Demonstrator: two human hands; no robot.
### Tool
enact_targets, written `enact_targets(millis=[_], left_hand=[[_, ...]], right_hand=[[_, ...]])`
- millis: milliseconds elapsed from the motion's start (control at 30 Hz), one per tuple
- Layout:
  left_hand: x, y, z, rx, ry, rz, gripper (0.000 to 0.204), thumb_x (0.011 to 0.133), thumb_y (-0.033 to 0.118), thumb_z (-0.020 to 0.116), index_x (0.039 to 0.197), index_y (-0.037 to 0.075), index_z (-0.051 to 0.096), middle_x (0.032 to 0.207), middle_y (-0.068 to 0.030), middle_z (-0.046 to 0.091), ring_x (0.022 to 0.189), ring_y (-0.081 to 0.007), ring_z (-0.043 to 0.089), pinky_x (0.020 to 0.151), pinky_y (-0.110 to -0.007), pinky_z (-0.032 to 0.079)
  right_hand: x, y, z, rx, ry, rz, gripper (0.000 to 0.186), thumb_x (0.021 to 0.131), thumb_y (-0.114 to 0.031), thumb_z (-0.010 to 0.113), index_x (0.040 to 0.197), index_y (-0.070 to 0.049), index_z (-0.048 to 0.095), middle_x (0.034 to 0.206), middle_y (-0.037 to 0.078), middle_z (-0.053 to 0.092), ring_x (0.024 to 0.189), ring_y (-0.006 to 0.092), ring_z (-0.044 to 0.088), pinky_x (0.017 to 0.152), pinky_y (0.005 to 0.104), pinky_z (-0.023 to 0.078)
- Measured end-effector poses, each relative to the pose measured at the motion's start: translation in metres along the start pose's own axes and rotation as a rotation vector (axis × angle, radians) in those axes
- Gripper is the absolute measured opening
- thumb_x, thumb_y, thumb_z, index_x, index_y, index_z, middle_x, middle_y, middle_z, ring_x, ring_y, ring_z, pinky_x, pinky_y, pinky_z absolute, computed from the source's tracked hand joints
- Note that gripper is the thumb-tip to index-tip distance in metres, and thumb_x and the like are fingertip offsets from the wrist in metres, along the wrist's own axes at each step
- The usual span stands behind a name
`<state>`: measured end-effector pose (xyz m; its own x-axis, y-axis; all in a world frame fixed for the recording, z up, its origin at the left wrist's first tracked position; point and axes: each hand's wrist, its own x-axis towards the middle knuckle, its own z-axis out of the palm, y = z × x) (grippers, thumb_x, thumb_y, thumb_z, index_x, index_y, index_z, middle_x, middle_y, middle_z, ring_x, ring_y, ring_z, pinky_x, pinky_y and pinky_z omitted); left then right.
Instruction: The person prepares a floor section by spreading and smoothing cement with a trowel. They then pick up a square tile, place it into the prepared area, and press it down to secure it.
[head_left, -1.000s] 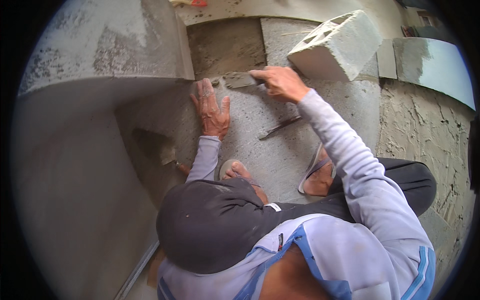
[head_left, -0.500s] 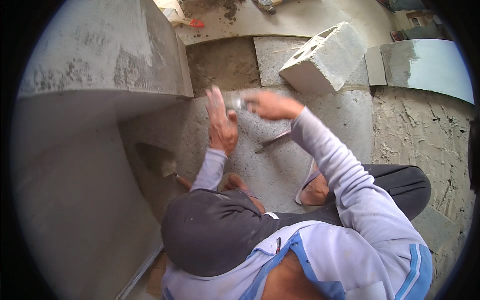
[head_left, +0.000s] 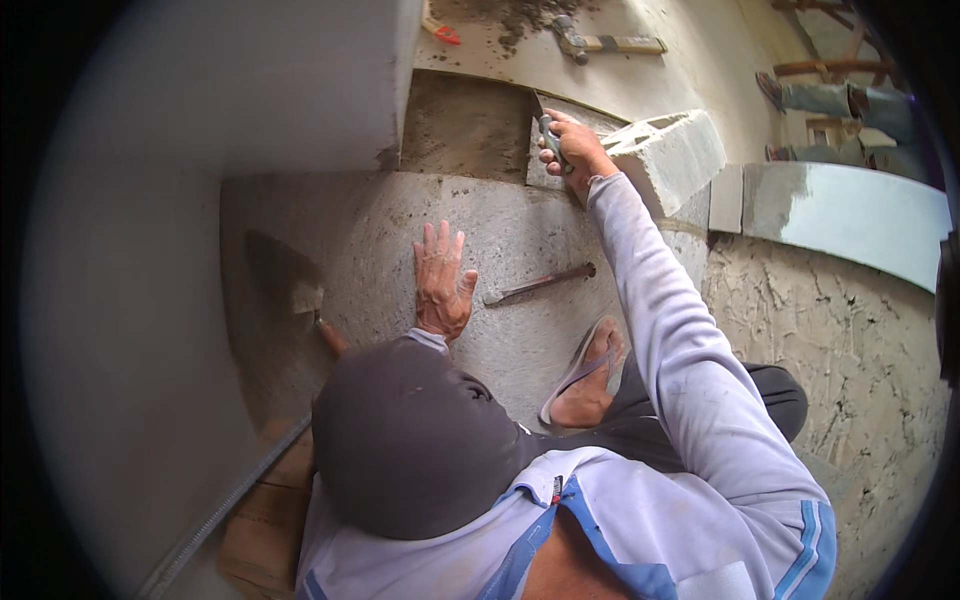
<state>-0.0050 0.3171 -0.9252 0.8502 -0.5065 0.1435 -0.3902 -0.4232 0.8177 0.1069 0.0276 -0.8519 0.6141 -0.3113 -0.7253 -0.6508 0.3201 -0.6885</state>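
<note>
My left hand is open, its fingers spread and pointing away over the grey concrete slab; it holds nothing. Farther out to the right, my right hand is closed around a small tool with a grey-green grip; the fingers cover much of it, so its kind is unclear. Close beside that hand stands a tilted hollow concrete block. A slim metal chisel lies on the slab right of my left hand. To the left rests a pointed trowel with a wooden handle.
Past the slab is a recessed brown patch. A hammer and a red-tipped tool lie beyond it. A grey wall rises at left. Rough mortar covers the right side. Another person's legs show at upper right.
My right hand has moved away and to the right, carrying the small tool from beside my left hand to near the block. My left hand stays spread. The view has shifted.
</note>
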Motion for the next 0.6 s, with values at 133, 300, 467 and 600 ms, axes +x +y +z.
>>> enact_targets(millis=[133,300,467,600], left_hand=[[-0.019,-0.009,0.017,0.016,0.001,-0.023,0.058,0.104,0.041,0.041,0.147,0.002,0.043,0.16,-0.0226,0.025,0.149,-0.0449,0.014,0.119,-0.059,0.01],[-0.019,-0.013,0.018,-0.021,-0.011,-0.082,0.057,0.104,0.038,0.043,0.147,0.002,0.042,0.16,-0.022,0.024,0.15,-0.0438,0.012,0.119,-0.058,0.009],[-0.019,-0.012,0.018,0.003,-0.035,-0.089,0.056,0.103,0.035,0.046,0.147,0.002,0.041,0.161,-0.0217,0.023,0.151,-0.0424,0.01,0.12,-0.056,0.007],[-0.017,-0.013,0.018,0.024,-0.048,-0.071,0.056,0.102,0.035,0.047,0.148,0.002,0.041,0.16,-0.0218,0.023,0.151,-0.042,0.011,0.121,-0.055,0.007]], right_hand=[[0.014,-0.002,-0.003,-0.077,0.027,0.054,0.047,0.103,-0.017,0.039,0.148,-0.027,0.041,0.085,0.005,0.054,0.057,0.0136,0.048,0.043,0.024,0.037],[-0.036,0.035,0.014,-0.18,0.072,0.019,0.054,0.1,-0.012,0.035,0.153,-0.026,0.036,0.083,0.006,0.055,0.056,0.0129,0.05,0.045,0.0276,0.042],[-0.083,0.053,0.025,-0.045,-0.06,0.125,0.053,0.103,-0.015,0.035,0.155,-0.024,0.031,0.086,0.007,0.054,0.057,0.0133,0.05,0.043,0.0275,0.042],[-0.046,0.018,0.027,-0.163,0.025,-0.134,0.054,0.101,-0.014,0.036,0.155,-0.019,0.032,0.084,0.005,0.052,0.056,0.012,0.05,0.041,0.027,0.043]])
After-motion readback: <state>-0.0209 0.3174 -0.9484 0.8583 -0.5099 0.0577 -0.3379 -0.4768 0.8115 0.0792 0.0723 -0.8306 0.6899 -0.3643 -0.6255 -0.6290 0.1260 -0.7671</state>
